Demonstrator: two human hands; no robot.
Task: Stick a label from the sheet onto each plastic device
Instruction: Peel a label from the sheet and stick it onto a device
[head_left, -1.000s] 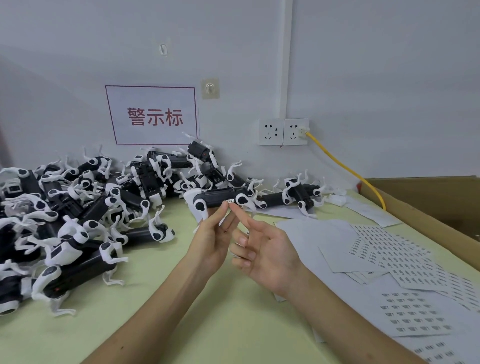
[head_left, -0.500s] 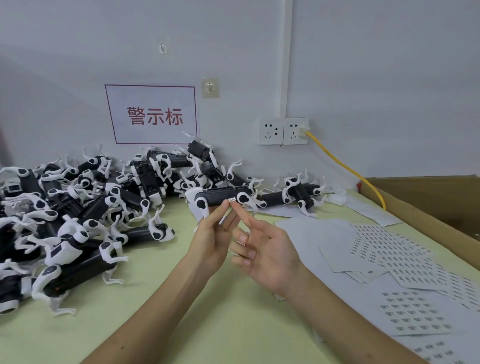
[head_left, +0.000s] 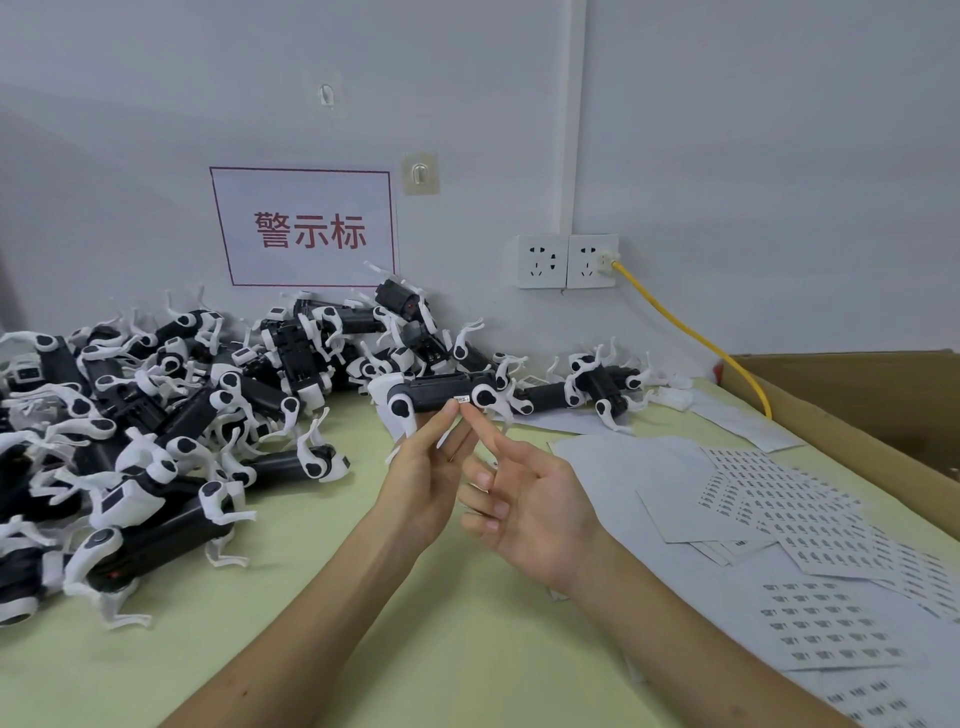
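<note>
My left hand (head_left: 423, 486) holds one black plastic device with white legs (head_left: 439, 393) up above the table by its underside, fingers pointing upward. A small white label (head_left: 462, 399) sits on the device's lower edge. My right hand (head_left: 524, 499) is palm up beside it, and its straight index fingertip touches the device just under the label while the other fingers curl loosely. Label sheets (head_left: 800, 514) with rows of small barcodes lie on the table to the right.
A big heap of black-and-white devices (head_left: 156, 415) covers the table's left and back. A brown cardboard box (head_left: 857, 395) stands at the right edge. A yellow cable (head_left: 691, 332) runs from the wall sockets (head_left: 566, 261) to the box. A red-lettered sign (head_left: 306, 228) hangs on the wall.
Almost nothing differs. Both hands stay together at the held device, which has shifted only very slightly; the right index fingertip remains at the label.
</note>
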